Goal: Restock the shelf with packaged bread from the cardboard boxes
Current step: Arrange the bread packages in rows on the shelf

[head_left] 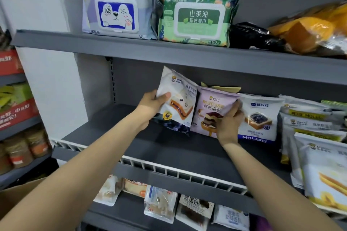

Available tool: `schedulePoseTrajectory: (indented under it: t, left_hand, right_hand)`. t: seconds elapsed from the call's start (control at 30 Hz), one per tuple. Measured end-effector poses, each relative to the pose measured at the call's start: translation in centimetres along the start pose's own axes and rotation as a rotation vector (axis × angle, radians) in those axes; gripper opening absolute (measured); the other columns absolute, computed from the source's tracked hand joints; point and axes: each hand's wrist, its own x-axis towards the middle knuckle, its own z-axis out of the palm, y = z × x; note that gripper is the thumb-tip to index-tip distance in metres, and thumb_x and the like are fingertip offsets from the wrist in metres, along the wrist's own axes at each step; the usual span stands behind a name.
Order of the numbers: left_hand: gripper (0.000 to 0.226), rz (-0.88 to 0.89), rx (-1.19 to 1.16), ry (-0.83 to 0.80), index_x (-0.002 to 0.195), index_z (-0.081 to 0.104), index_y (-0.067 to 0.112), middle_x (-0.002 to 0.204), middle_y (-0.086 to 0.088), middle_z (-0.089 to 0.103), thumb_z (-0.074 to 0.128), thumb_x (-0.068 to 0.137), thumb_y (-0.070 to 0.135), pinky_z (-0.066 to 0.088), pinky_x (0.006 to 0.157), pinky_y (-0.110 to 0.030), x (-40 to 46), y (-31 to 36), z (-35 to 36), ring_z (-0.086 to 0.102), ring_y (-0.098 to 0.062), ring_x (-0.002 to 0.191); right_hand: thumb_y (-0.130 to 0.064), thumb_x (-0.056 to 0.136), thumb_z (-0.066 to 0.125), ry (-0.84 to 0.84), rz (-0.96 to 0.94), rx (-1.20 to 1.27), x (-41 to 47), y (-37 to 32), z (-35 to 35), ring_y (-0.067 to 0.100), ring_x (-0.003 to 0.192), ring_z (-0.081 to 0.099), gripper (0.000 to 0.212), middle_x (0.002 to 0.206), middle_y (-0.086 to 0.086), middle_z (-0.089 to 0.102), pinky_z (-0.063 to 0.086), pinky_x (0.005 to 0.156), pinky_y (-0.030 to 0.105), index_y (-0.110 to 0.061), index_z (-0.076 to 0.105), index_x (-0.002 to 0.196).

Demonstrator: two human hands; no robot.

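Left hand (153, 104) grips white bread pack (177, 102), tilted on middle shelf (131, 122). Right hand (230, 118) pinches, it seems, the pink pack (210, 110) beside it.

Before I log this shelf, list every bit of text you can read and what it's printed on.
"山茶油 卸妆湿巾", "80": green wipes pack
"80": blue dog wipes pack
"XianDu", "慕斯面包": purple bread bag, right hand on it
"MOLAFEI": white-and-blue bread bag
Partial "Xian": white bread bag in left hand
Bags on the lower shelf and far right: too blurred.
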Motion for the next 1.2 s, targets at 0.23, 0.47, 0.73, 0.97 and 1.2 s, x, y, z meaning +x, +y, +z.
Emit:
schedulePoseTrajectory:
  t: [0.23,0.47,0.73,0.97,1.2]
  left_hand:
    - [0.018,-0.136,-0.187,-0.196,0.103,0.065,0.018,0.105,-0.007,0.071,0.059,0.092,0.031,0.049,0.098,-0.041,-0.3,-0.3,3.7,0.066,-0.026,0.102]
    - [0.032,0.143,0.156,-0.333,0.124,0.052,0.014,0.123,-0.004,0.061,0.05,0.096,0.029,0.046,0.088,-0.026,-0.1,0.6,13.4,0.059,-0.016,0.104]
    - [0.093,0.572,1.267,-0.096,0.149,0.006,0.035,0.158,0.0,0.001,0.067,0.08,0.043,0.007,0.114,-0.059,2.9,-1.0,15.9,-0.001,-0.032,0.146]
    - [0.09,0.454,1.259,-0.153,0.15,0.009,0.032,0.158,-0.001,0.006,0.067,0.081,0.033,0.013,0.114,-0.056,3.4,-1.4,16.7,0.003,-0.033,0.146]
    - [0.056,0.458,1.112,0.044,0.14,0.034,0.02,0.142,-0.008,0.04,0.056,0.088,0.025,0.036,0.101,-0.042,0.7,-0.3,15.2,0.039,-0.029,0.129]
  right_hand:
    - [-0.034,0.093,0.054,-0.279,-0.129,0.276,0.2,-4.9,-6.3,0.024,0.138,0.032,0.071,0.153,0.008,0.025,0.028,0.111,0.037,-0.03,0.011,0.15]
    - [-0.005,0.079,0.072,-0.201,-0.052,0.358,3.4,-2.6,-13.9,0.019,0.092,0.061,0.04,0.104,0.004,0.061,0.055,0.071,0.022,-0.017,0.054,0.113]
    - [-0.001,0.08,0.069,-0.134,-0.143,-0.019,6.3,1.0,-14.0,0.016,0.102,0.051,0.032,0.106,-0.002,0.05,0.038,0.082,0.021,-0.013,0.051,0.105]
    - [-0.002,0.081,0.066,-0.102,-0.319,-0.973,5.5,2.2,-12.0,0.041,0.138,0.014,0.07,0.145,0.024,0.015,0.015,0.117,0.046,-0.012,0.029,0.139]
    - [0.004,0.084,0.051,-0.191,-0.556,-0.677,1.9,-0.7,-11.0,0.031,0.135,0.025,0.061,0.147,0.013,0.026,0.031,0.111,0.039,-0.013,0.034,0.141]
